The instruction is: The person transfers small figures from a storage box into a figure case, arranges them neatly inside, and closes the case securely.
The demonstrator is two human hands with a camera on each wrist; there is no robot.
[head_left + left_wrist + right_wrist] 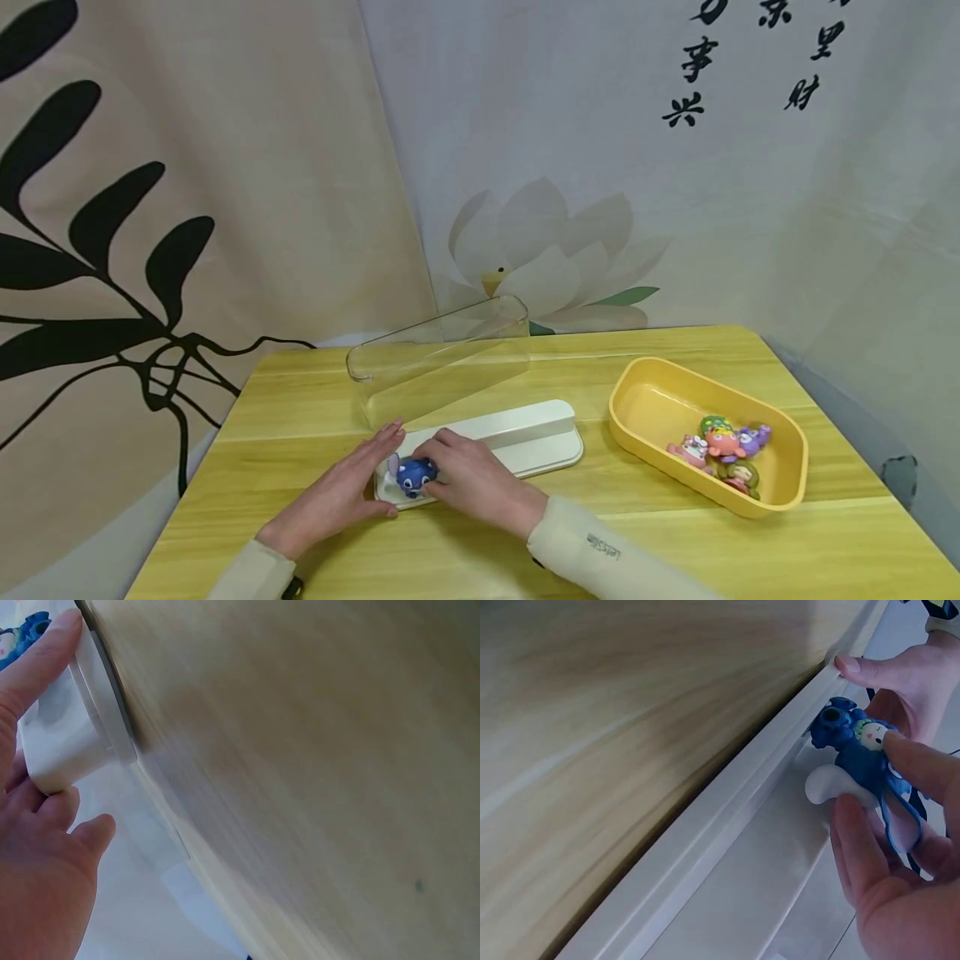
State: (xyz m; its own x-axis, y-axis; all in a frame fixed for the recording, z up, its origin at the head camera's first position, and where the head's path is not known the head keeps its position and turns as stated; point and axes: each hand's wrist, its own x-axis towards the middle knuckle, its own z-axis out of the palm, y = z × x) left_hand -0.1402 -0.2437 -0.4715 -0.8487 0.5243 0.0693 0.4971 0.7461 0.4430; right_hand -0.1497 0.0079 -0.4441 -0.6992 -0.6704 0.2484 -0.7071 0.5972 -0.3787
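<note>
A small blue toy figurine with big ears (414, 477) is over the left end of a long white stepped base (540, 454). My right hand (483, 483) pinches the figurine between thumb and fingers; in the right wrist view, the blue figurine (859, 761) shows a pale ear and a small white face. Around the base's left end, my left hand (330, 504) holds it, thumb at the front edge and fingers behind. The left wrist view shows that thumb (49, 656) on the rim of the white base (67, 742). Whether the figurine's underside touches the base is hidden.
A clear plastic cover (450, 362) stands behind the base near the table's back edge. To the right is a yellow tray (637, 400) with several small colourful figurines (723, 442) at its right end. A printed curtain (300, 167) hangs behind the wooden table (600, 542).
</note>
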